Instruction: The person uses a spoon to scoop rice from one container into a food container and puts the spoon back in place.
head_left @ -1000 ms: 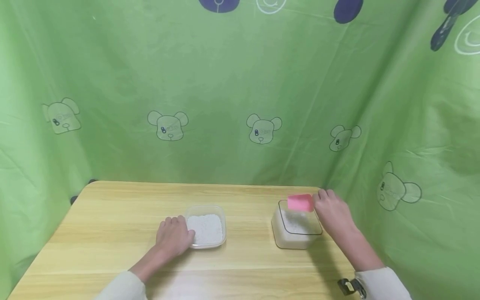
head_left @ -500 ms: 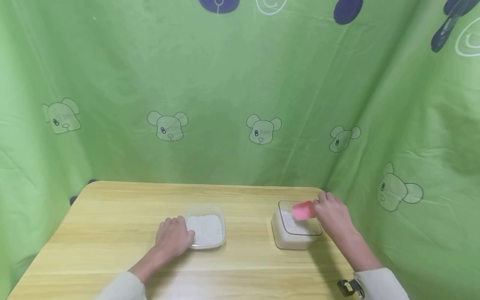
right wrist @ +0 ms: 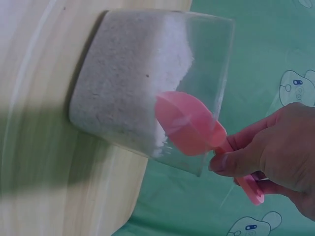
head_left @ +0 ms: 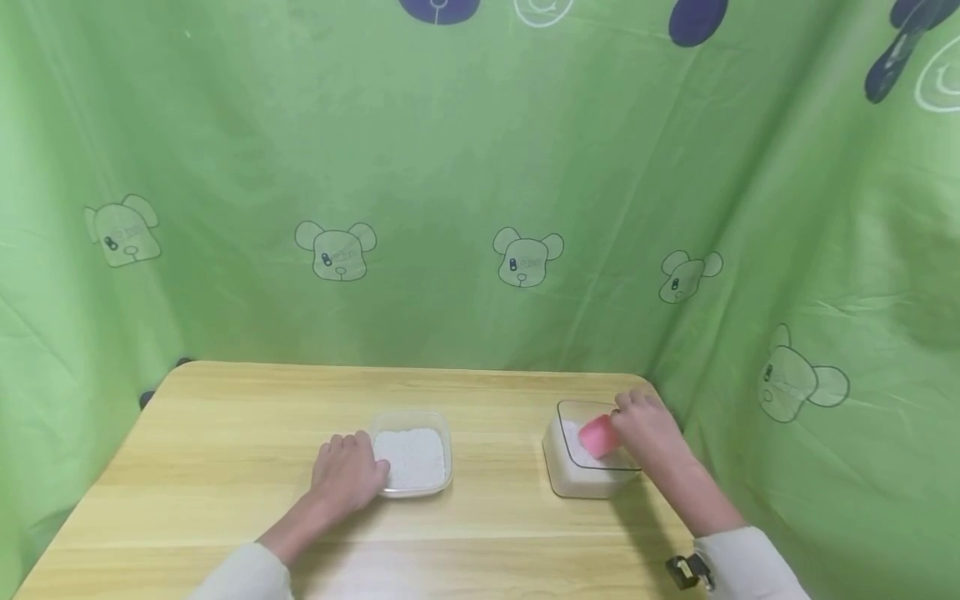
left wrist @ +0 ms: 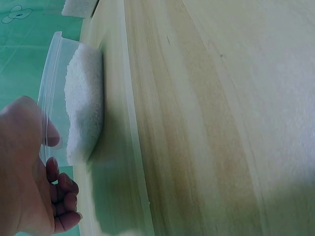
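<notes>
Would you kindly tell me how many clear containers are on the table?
2: the low container, held at its rim by the left hand, and the taller container to its right, inside which the right hand holds the pink scoop.

The table (head_left: 495,533) has a light, yellowish wood top with streaks of grain running from side to side and rounded corners at its far side. Two see-through vessels stand upright directly on it, well apart, with wood grain showing between them: a shallow clear tub (head_left: 420,492) near the middle, and a taller square container (head_left: 585,483) with a dark-looking rim to its right, closer to the right-hand edge. A soft shadow (head_left: 647,529) stretches over the wood from the container's near right side.
</notes>
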Demonstrator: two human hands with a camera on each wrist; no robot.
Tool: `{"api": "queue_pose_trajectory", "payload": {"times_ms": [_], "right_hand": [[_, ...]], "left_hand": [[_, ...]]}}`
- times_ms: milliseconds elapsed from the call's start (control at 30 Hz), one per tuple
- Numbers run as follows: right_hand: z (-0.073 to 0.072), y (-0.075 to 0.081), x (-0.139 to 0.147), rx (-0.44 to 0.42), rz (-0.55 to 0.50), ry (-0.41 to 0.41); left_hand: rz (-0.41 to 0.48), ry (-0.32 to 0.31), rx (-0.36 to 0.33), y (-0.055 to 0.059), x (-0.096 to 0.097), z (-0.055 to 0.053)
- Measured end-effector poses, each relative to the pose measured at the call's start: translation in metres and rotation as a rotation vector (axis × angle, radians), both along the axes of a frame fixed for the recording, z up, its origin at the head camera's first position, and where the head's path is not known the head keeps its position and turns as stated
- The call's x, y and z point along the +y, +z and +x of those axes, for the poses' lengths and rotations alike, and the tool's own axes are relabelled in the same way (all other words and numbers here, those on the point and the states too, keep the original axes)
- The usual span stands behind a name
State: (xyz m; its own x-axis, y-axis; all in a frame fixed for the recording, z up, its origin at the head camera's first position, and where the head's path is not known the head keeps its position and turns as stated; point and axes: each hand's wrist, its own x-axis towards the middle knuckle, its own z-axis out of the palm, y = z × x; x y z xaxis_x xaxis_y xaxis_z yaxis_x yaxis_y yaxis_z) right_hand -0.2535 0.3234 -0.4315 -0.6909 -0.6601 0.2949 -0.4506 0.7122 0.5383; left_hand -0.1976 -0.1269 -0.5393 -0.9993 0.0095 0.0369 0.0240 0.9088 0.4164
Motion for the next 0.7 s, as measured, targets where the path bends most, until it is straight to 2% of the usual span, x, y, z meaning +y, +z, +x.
{"api": "queue_pose_trajectory", "payload": {"times_ms": [133,233,467,700], "right_hand": [[-0.002,-0.005,-0.003,0.005,0.04,0.02],[-0.004,-0.01,-0.006,-0.029,0.055,0.023],[-0.006,-0.022,-0.015,-0.047,0.071,0.028],[-0.008,-0.033,-0.021,-0.134,0.072,0.026]], "left_hand": [[-0.002,0.0,0.011,0.004,0.001,0.0],[-0.001,0.003,0.017,0.005,0.001,0.0],[0.001,0.004,-0.008,0.005,0.001,-0.001],[0.001,0.011,-0.006,0.003,0.001,0.0]]}}
